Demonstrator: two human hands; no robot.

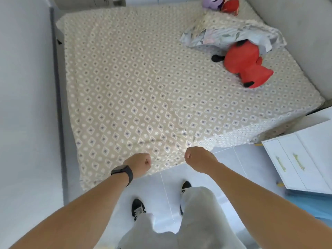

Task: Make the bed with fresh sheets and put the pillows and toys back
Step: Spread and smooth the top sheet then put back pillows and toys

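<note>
At the bed's foot edge, left hand (139, 164) and right hand (196, 158) each grip the sheet (134, 90) hem, fists closed.

Bed (59, 31) runs from near edge to far wall, covered by beige diamond-print sheet (125, 87), its near right corner rumpled and hanging loose. On the sheet, far right: crumpled floral pillow (233, 35); red plush toy (246, 65) just beside it, nearer; purple plush (212, 2) and a second red toy (230, 5) at the far edge. Pale tiled floor (161, 187) lies near.
</note>
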